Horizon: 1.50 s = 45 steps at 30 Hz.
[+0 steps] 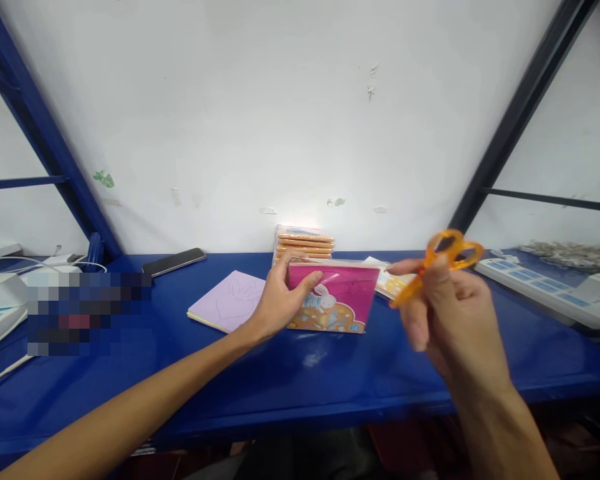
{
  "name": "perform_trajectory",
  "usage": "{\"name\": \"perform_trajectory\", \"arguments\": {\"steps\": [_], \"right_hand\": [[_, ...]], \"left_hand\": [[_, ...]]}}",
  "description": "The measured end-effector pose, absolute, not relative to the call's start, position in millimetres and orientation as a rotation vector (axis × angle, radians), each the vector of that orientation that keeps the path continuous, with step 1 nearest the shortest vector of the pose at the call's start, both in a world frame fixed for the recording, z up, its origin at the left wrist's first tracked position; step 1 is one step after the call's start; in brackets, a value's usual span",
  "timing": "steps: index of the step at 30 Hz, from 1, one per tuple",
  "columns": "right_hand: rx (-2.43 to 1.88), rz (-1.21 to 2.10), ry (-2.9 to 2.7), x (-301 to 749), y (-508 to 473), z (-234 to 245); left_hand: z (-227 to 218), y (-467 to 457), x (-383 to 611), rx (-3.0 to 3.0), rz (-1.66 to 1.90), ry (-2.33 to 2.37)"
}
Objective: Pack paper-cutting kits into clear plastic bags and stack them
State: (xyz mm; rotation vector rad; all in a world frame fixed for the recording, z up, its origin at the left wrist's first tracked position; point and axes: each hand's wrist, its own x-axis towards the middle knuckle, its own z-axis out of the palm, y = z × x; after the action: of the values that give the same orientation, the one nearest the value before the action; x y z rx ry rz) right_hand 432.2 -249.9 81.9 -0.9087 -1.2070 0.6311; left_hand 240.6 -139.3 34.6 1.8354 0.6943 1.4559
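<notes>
My left hand (279, 299) grips the left edge of a pink packet (337, 297) with a rabbit picture, holding it upright on the blue table (330, 373). My right hand (450, 313) is closed around orange scissors (443, 261), raised just right of the packet, handles up and blades pointing down-left. A stack of similar orange-edged packets (305, 241) lies right behind the pink one. A lilac sheet pad with a line drawing (230, 300) rests flat to the left of my left hand.
A dark phone (174, 261) lies at the back left by the blue shelf post (40, 133). A white power strip (540, 288) runs along the right. White devices and cables (0, 293) sit at far left. More paper (393, 283) lies behind the scissors.
</notes>
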Motion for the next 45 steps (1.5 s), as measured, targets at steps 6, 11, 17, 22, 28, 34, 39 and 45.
{"name": "perform_trajectory", "arguments": {"steps": [6,11,17,22,28,34,39,45], "right_hand": [[-1.001,0.321,-1.168,427,-244,80],[-1.025,0.265,-1.177,421,-232,76],[-0.973,0.246,-1.189,415,-223,66],[-1.1,0.197,-1.266,418,-223,62],[-1.195,0.21,-1.413,415,-230,66],[-1.265,0.159,-1.635,411,-232,70],[-1.277,0.112,-1.622,412,-230,67],[-1.254,0.041,-1.585,413,-231,67]], "left_hand": [[34,-142,240,1.897,1.461,0.718],[32,-147,241,1.891,1.411,0.697],[30,-149,241,1.872,1.367,0.713],[31,-148,243,1.847,1.361,0.692],[31,-149,242,1.862,1.351,0.701],[32,-149,243,1.881,1.374,0.664],[32,-149,243,1.863,1.356,0.621],[30,-149,241,1.823,1.335,0.623]]}}
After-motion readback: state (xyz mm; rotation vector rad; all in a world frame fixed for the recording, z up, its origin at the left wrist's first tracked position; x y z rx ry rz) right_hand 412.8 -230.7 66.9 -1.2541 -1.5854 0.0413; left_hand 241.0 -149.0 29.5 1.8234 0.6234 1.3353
